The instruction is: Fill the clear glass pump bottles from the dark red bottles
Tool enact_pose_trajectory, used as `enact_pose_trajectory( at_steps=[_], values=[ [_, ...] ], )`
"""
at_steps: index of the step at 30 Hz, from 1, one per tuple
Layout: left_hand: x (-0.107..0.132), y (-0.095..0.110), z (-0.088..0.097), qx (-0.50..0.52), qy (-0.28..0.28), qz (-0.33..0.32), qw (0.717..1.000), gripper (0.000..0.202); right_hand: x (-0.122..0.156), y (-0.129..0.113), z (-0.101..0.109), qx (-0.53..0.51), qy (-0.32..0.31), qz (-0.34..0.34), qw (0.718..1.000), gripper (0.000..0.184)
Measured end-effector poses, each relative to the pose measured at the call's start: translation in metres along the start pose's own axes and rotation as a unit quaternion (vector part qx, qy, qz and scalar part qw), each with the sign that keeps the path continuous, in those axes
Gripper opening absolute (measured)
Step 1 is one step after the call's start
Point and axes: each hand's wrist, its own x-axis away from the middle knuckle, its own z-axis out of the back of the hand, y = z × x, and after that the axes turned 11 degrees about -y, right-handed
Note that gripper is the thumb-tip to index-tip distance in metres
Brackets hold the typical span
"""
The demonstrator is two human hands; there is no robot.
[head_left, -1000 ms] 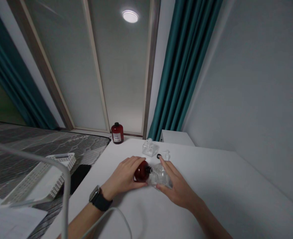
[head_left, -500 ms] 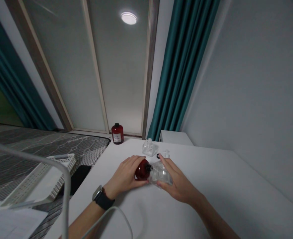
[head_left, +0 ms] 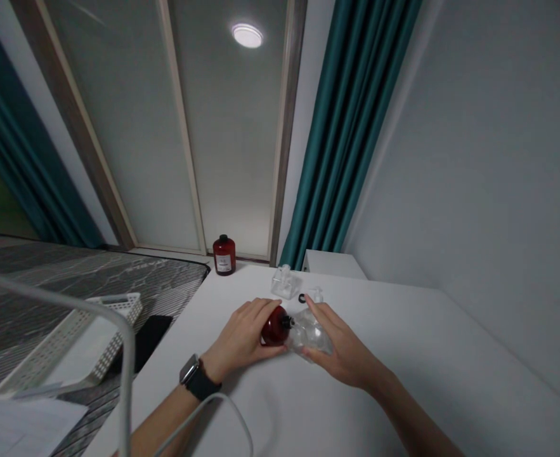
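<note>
My left hand [head_left: 241,333], a dark watch on its wrist, is wrapped round a dark red bottle [head_left: 273,330]. The bottle is tipped to the right, and its black neck meets the mouth of a clear bottle [head_left: 311,335]. My right hand [head_left: 346,349] grips that clear bottle from the right, thumb and fingers on either side. Just beyond the fingers lie a small black ring [head_left: 302,298] and a clear plastic piece [head_left: 316,294], partly hidden. Whether liquid passes between the bottles is too small to tell.
On the white table [head_left: 379,317], another clear bottle [head_left: 286,283] stands behind my hands. A second dark red bottle [head_left: 224,256] with a pale label is at the far left corner. Left are a white basket [head_left: 46,355], papers [head_left: 27,422] and a grey cable [head_left: 128,381] crossing in front.
Both hands and the two bottles they hold have shifted very slightly to the right. The holds are the same.
</note>
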Motion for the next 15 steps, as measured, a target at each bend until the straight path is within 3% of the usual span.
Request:
enact_pose_trajectory(
  at_steps=[15],
  values=[
    [-0.001,0.002,-0.003,0.001,0.009,0.020,1.000,0.069,-0.003,-0.002,0.011,0.030,-0.012,0.012,0.999,0.082]
  ],
)
